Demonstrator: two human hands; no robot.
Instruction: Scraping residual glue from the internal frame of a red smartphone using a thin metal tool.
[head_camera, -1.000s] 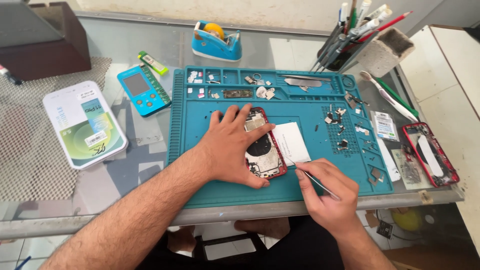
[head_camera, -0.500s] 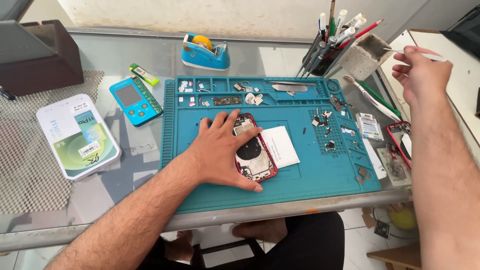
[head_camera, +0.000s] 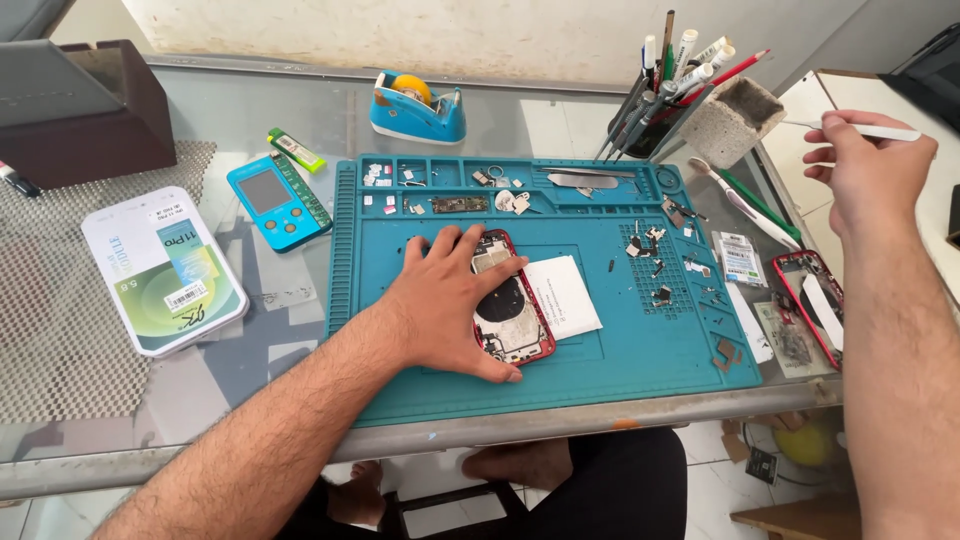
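Glass forms the surface (head_camera: 230, 110), with a plain wall behind its far edge. Toward the left edge a white boxed part (head_camera: 160, 270) lies on grey mesh, and beside it sit a small blue tester (head_camera: 278, 200) and a tape dispenser (head_camera: 418, 108). On the teal work mat (head_camera: 590, 385) near the front edge, the left hand (head_camera: 445, 300) lies flat, fingers spread wide, pressing on the opened red phone (head_camera: 512, 315) rather than gripping it; a white card (head_camera: 562, 295) touches the phone's right side. Loose screws and small parts (head_camera: 652, 262) are scattered on the mat's right half, and a pen holder (head_camera: 722, 118) stands at the far edge. Near the right edge lies a second red frame (head_camera: 812, 300). Above it the right hand (head_camera: 868, 170) is raised, fingers pinched closed on a thin white tool (head_camera: 880, 131).

The risks, as I judge them: the palm's weight could bend exposed internals, a sweeping forearm could scatter the screws, and the tool could slip from so light a pinch.
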